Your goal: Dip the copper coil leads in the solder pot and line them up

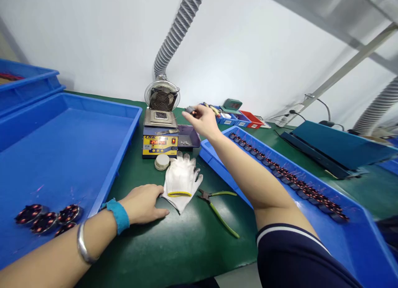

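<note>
My right hand (203, 121) is raised past the near end of the soldering pot, pinching a small dark, round motor stator (193, 112) with copper showing. Low over the green table, my left hand (143, 203) has its thumb apart from its fingers and holds nothing. Its fingertips reach the edge of a white cloth under a pair of white work gloves (180, 178). Just left of my right hand, a yellow-fronted solder pot (160, 146) with a red display stands beneath a fume fan (163, 99). Green-handled cutters (217, 207) lie with their handles apart, right of the gloves.
At right, a blue tray (357, 242) holds rows of stators. Several more lie in the left blue tray (77, 130). A round tin (162, 162) and purple dish (193, 137) stand by the pot. Small parts bins (250, 120) line the wall; a teal panel (342, 145) stands right.
</note>
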`<state>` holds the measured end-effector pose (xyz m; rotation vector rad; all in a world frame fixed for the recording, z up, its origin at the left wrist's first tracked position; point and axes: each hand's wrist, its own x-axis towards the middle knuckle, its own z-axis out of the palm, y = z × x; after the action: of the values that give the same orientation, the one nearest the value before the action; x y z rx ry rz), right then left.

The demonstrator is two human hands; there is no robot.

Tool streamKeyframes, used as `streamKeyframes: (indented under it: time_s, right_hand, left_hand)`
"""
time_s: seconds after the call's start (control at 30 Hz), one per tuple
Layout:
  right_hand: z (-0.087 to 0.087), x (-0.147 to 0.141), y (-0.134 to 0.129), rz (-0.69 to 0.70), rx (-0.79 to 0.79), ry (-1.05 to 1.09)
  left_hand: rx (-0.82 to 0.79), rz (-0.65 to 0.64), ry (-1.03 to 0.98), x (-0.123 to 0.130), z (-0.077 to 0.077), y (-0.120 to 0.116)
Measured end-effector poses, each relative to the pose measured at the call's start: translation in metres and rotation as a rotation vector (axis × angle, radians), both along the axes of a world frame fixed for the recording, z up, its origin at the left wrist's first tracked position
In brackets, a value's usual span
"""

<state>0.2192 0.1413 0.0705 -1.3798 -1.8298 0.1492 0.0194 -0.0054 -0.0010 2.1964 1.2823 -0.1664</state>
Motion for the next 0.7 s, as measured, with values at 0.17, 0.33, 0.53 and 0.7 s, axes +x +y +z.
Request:
streamKeyframes:
  time_s: [0.17, 0.33, 0.53, 0.7]
  right_hand:
    - [-0.036, 0.036, -0.069, 0.147, -0.125, 0.286]
    - [-0.049, 0.061, -0.126, 0.162, -0.282, 0.421]
    - [-0.043, 0.086, -0.16, 0.144, -0.3, 0.452]
    - [-0.053, 0.123, -0.156, 0.065, -0.266, 0.498]
  left_hand:
    - [-0.019, 0.006, -0.004, -0.001, -0.005, 0.001]
    - [-0.043, 0.035, -0.051, -0.005, -0.015, 0.003]
    - [-0.052, 0.028, -0.066, -0.005, -0.023, 0.003]
    - [-0.11, 0.028, -0.093, -0.015, -0.044, 0.007]
